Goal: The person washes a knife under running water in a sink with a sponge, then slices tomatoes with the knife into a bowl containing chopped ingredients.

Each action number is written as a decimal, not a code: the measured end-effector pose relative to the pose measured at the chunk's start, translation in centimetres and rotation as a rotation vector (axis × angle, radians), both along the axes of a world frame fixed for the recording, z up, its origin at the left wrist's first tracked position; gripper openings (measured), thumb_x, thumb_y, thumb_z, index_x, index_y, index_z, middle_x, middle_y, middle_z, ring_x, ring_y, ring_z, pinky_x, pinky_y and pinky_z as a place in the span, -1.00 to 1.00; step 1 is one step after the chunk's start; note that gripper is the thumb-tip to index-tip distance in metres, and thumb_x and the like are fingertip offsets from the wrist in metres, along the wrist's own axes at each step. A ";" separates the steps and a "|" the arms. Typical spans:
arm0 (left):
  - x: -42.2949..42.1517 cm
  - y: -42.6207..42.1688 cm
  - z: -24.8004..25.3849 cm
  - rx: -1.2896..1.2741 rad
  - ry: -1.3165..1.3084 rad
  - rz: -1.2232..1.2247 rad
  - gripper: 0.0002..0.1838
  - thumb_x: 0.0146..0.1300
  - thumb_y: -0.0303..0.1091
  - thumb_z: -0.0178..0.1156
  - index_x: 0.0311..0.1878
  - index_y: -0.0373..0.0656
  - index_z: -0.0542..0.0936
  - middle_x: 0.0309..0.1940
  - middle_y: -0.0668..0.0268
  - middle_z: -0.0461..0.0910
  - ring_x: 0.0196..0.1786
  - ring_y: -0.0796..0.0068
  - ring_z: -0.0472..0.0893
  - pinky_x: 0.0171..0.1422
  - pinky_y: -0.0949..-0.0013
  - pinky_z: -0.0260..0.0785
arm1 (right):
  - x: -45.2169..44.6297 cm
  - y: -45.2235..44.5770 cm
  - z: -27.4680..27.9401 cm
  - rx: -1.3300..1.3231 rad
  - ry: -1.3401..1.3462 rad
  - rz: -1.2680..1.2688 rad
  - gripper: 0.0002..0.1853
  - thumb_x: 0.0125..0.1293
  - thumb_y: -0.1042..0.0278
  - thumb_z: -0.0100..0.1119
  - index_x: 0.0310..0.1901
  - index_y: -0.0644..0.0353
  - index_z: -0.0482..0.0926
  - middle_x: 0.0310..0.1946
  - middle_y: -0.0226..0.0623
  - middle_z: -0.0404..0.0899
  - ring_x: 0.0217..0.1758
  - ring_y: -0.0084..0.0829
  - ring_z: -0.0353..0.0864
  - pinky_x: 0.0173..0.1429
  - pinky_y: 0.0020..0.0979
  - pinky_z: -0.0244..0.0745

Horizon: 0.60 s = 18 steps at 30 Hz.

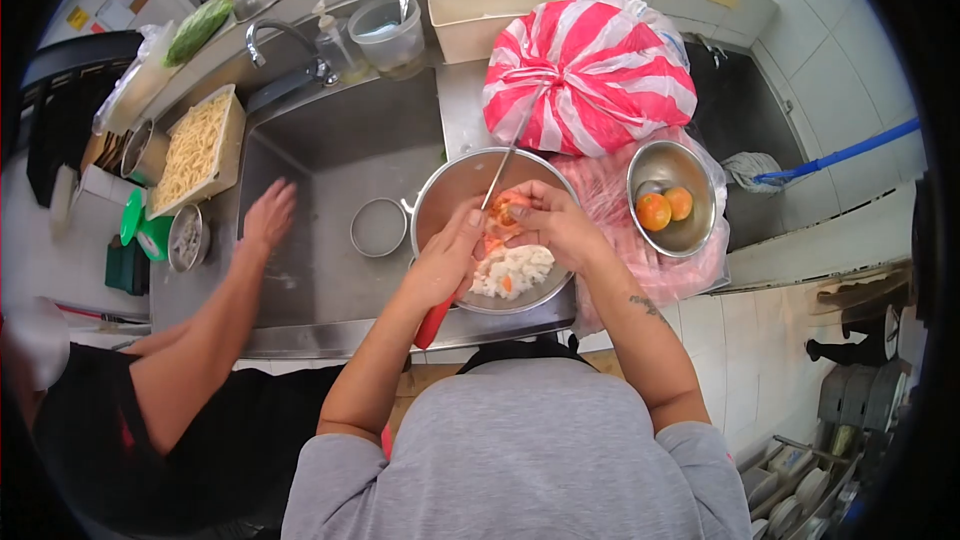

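My left hand (450, 258) is closed around a knife with a red handle (435, 324); its blade (501, 172) points up and away from me. In my right hand (553, 225) is a piece of cut tomato (503, 215), held against the blade. Both hands are over a wide metal bowl (430, 180). Inside it lies a heap of white chopped food (513, 271) with a few orange-red bits. To the right, a smaller steel bowl (690, 155) holds two whole tomatoes (654, 211).
A red-and-white striped bag (590, 70) sits behind the bowls, with pink plastic (610, 285) below. Left is a sink (330, 150) holding a round metal dish (379, 228). A co-worker's arm (225, 290) reaches over it, near a tray of pale strips (198, 148).
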<state>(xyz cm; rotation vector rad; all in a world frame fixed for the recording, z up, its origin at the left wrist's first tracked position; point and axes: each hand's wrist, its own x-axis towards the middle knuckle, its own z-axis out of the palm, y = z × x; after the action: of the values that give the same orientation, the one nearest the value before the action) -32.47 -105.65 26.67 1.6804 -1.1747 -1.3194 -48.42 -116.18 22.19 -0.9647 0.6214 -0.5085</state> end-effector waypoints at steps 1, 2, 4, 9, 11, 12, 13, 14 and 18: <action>0.0 0.0 0.0 0.014 -0.012 -0.020 -0.41 0.42 0.05 -0.17 0.34 -0.16 0.18 -0.02 -0.03 0.52 -0.04 0.02 0.60 -0.01 0.09 0.40 | -0.3 0.1 0.6 0.073 -0.054 0.000 -0.76 0.29 0.45 0.11 -0.01 0.26 0.49 -0.20 -0.25 0.58 -0.17 -0.43 0.61 -0.11 -0.45 0.56; 0.0 0.1 -0.1 0.029 -0.025 -0.040 -0.39 0.42 0.06 -0.17 0.37 -0.15 0.16 0.04 -0.05 0.50 0.02 0.04 0.58 0.05 0.11 0.39 | -0.4 0.1 0.9 0.145 -0.111 -0.001 -0.74 0.30 0.45 0.10 0.01 0.25 0.49 -0.18 -0.25 0.58 -0.15 -0.41 0.62 -0.09 -0.44 0.57; -0.7 -0.2 -1.6 -0.358 -0.320 -0.083 -0.39 0.42 0.05 -0.19 0.37 -0.16 0.16 0.07 -0.07 0.47 0.03 0.04 0.57 0.05 0.09 0.39 | -0.3 0.2 0.4 0.121 -0.094 -0.049 -0.73 0.29 0.46 0.10 0.02 0.28 0.48 -0.19 -0.25 0.58 -0.17 -0.41 0.61 -0.11 -0.45 0.57; -2.0 -0.2 -0.4 -0.298 -0.447 -0.119 -0.49 0.45 -0.04 -0.21 0.32 -0.15 0.19 0.14 -0.08 0.42 0.08 -0.04 0.53 0.13 0.10 0.36 | -1.2 0.1 0.0 0.114 -0.084 0.027 -0.75 0.27 0.50 0.09 -0.03 0.34 0.50 -0.24 -0.26 0.58 -0.27 -0.46 0.58 -0.22 -0.50 0.51; -2.4 -0.5 -0.3 -0.300 -0.430 -0.133 -0.53 0.45 -0.07 -0.21 0.27 -0.15 0.22 0.12 -0.09 0.43 0.08 -0.04 0.53 0.12 0.10 0.36 | -1.6 -0.2 -0.4 0.162 -0.167 0.108 -0.77 0.26 0.51 0.09 -0.05 0.36 0.52 -0.28 -0.27 0.57 -0.33 -0.49 0.55 -0.28 -0.53 0.47; -2.5 -0.6 -0.2 -0.300 -0.433 -0.135 -0.55 0.44 -0.08 -0.20 0.25 -0.17 0.22 0.09 -0.09 0.44 0.06 -0.03 0.54 0.08 0.07 0.37 | -1.8 -0.3 -0.5 0.139 -0.135 0.141 -0.77 0.26 0.50 0.10 -0.07 0.35 0.53 -0.31 -0.28 0.57 -0.35 -0.51 0.54 -0.30 -0.53 0.44; -2.6 -0.6 -0.2 -0.299 -0.435 -0.133 -0.56 0.44 -0.10 -0.19 0.22 -0.19 0.23 0.06 -0.10 0.46 0.04 -0.01 0.55 0.04 0.05 0.39 | -1.9 -0.4 -0.6 0.117 -0.103 0.177 -0.78 0.25 0.50 0.10 -0.08 0.35 0.53 -0.33 -0.29 0.57 -0.37 -0.53 0.53 -0.33 -0.54 0.41; -2.7 -0.6 -0.3 -0.282 -0.428 -0.130 -0.57 0.44 -0.10 -0.19 0.20 -0.19 0.23 0.05 -0.10 0.46 0.04 -0.02 0.55 0.04 0.04 0.38 | -2.0 -0.5 -0.6 0.094 -0.070 0.214 -0.78 0.25 0.49 0.11 -0.09 0.34 0.54 -0.36 -0.30 0.56 -0.40 -0.54 0.51 -0.35 -0.54 0.39; -2.7 -0.4 -0.5 -0.272 -0.341 -0.103 -0.57 0.43 -0.09 -0.18 0.20 -0.18 0.23 0.00 -0.09 0.49 0.02 -0.04 0.55 0.06 0.03 0.35 | -2.4 -0.7 0.2 -0.039 0.011 0.212 -0.84 0.24 0.42 0.15 -0.18 0.27 0.58 -0.43 -0.38 0.55 -0.48 -0.59 0.46 -0.43 -0.58 0.29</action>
<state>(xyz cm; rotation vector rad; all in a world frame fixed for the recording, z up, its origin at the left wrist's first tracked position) -35.20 -106.10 26.14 1.7004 -1.5791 -0.8995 -50.77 -116.85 22.34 -1.0578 0.5129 -0.3282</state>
